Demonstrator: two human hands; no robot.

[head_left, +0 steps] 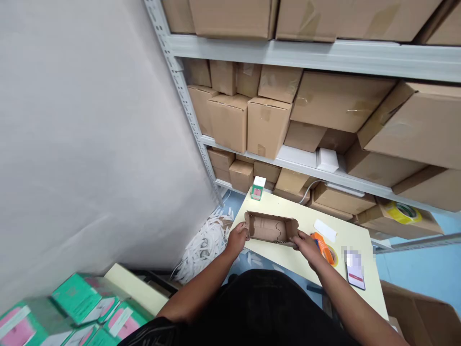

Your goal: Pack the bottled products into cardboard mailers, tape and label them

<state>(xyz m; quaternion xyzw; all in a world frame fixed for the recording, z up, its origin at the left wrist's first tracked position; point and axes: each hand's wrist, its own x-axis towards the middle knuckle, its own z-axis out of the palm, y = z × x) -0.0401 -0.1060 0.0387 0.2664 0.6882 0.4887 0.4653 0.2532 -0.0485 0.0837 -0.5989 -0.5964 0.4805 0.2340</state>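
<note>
A small brown cardboard box (266, 228), its top open, is held level over the front of the cream table (284, 211). Its inside shows bare cardboard with a notched flap edge. My left hand (237, 239) grips the box's left end, and my right hand (305, 246) grips its right end. Just right of my right hand lies an orange tape dispenser (324, 247) with a roll of tape. A small green and white box (258, 188) stands at the table's far left corner.
Shelves (298, 60) full of cardboard boxes rise behind the table. A phone (355, 270) and a white paper slip (325, 230) lie on the right side. Yellow tape (403, 212) rests on a box. Paper strips (203, 245) cover the left floor; green boxes (77, 298) sit lower left.
</note>
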